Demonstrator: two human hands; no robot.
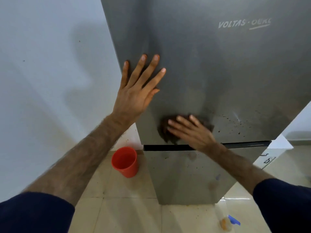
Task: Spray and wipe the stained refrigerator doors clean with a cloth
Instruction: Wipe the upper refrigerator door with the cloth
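Note:
A grey refrigerator fills the view, its upper door (210,64) above a dark gap and its lower door (185,175) below. Dark specks stain the upper door's bottom right. My left hand (136,91) lies flat with spread fingers against the upper door's left edge, holding nothing. My right hand (191,130) presses a dark brown cloth (165,130) flat on the upper door just above the gap; the cloth is blurred and mostly hidden under my fingers. A spray bottle (225,221) with a blue trigger lies on the floor at the fridge's lower right.
A red plastic cup (125,161) stands on the tiled floor (127,207) left of the fridge, near the pale wall (42,73). The lower door carries faint smudges and a blue mark.

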